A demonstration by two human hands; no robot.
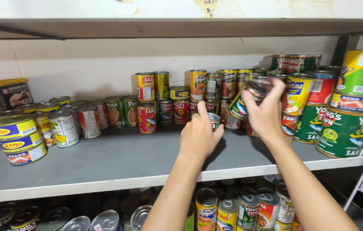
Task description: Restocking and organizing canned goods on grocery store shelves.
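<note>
Head view, one grey shelf [104, 158] of tinned goods, two bare hands at work.

Item 1: left hand [198, 134], closed round a small red-labelled can [214, 121] that stands on the shelf near the middle; thumb on the right side, fingers wrapped over the rest.

Item 2: right hand [267, 111], fingers curled about a tilted blue-and-green can [242, 102], held up off the shelf, lid end toward the stacked yellow can [298, 92] just beside it.

Handling note: the tilted can would best be turned upright before it nears its neighbours, and the low can kept flat on its base, since the stacks behind stand close and two high.

Clearance: bare shelf lies open toward the front edge and leftward, between the hands and the flat yellow tins [19, 139]. Rightward, large green cans [342, 130] crowd close to the right wrist. Overhead, an upper shelf board [168, 28] limits lifting height. More cans sit on the lower shelf [233, 209] beneath the forearms.
</note>
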